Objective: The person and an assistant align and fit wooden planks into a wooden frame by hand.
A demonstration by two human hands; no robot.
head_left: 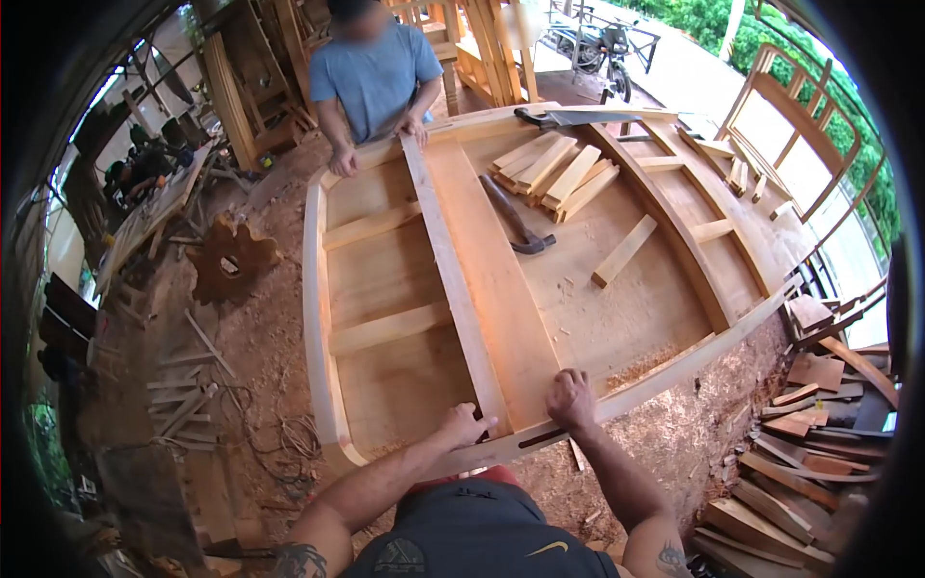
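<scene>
A large wooden frame with crosspieces and a panel base lies flat in front of me. My left hand is closed at the near end of a long pale wooden rail, its fingertips against the rail. Beside that rail lies a wide reddish board running across the frame. My right hand is curled into a fist at the board's near right corner, above the frame's edge; what is in its fingers, if anything, is hidden. A claw hammer lies right of the board.
Several short wood blocks are piled on the panel, with one loose block nearby. A handsaw rests at the far edge. Across the frame, a person in a blue shirt touches the rail's far end. Offcuts lie lower right.
</scene>
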